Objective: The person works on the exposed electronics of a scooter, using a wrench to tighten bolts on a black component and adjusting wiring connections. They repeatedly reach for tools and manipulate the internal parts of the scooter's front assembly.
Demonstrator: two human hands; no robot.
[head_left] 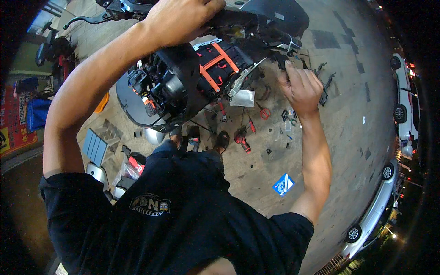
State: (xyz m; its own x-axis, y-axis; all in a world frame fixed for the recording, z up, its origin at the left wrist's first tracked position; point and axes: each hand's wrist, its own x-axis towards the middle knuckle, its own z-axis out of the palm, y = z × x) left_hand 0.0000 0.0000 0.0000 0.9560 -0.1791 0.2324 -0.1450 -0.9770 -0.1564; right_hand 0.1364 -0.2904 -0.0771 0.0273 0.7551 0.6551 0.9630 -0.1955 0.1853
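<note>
A partly stripped electric scooter or motorbike (183, 68) is in front of me, its dark body open. Inside it, an orange frame (217, 66) lies over a black block, probably a battery. My left hand (181, 20) reaches over the upper part of the vehicle, near the handlebar, with bent fingers. The picture's top edge cuts off its fingertips, so what they grip is hidden. My right hand (300, 87) is closed, thumb and fingers pinched beside a small dark part (278, 59) at the vehicle's right side. I cannot make out exactly what is pinched.
On the floor lie a red cordless drill (242, 141), a red screwdriver (251, 125), red-handled scissors (264, 112), a silver packet (243, 98), a blue packet (283, 184) and several small parts. A black brake lever (87, 19) sticks out leftward. Parked cars (405, 96) line the far right.
</note>
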